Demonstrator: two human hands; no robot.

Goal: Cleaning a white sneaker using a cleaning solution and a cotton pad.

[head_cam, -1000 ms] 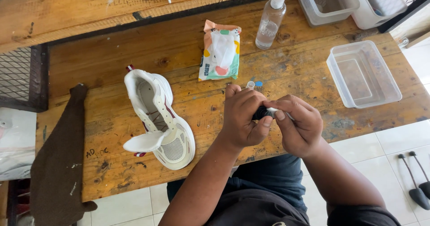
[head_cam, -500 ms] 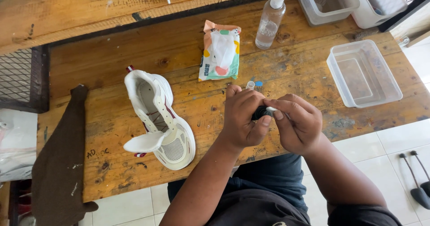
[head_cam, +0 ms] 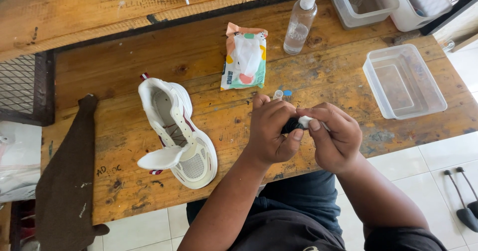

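- Closest to us, our left hand (head_cam: 271, 131) is curled tight around a small dark object (head_cam: 290, 126), fingers wrapped over it above the near edge of the wooden table (head_cam: 318, 77).
- Right against it, our right hand (head_cam: 332, 139) pinches a small white piece (head_cam: 304, 120) between thumb and forefinger, pressed onto that dark object.
- Just past our knuckles, a tiny clear cap (head_cam: 278, 95) stands on the wood.
- Off to the left, a white sneaker (head_cam: 175, 131) lies with its tongue pulled out, and a brown cloth (head_cam: 67, 181) hangs over the table's end.
- Farther out, a pack of wet wipes (head_cam: 244, 57), a clear bottle (head_cam: 300, 24) and an empty clear plastic tub (head_cam: 403, 82).
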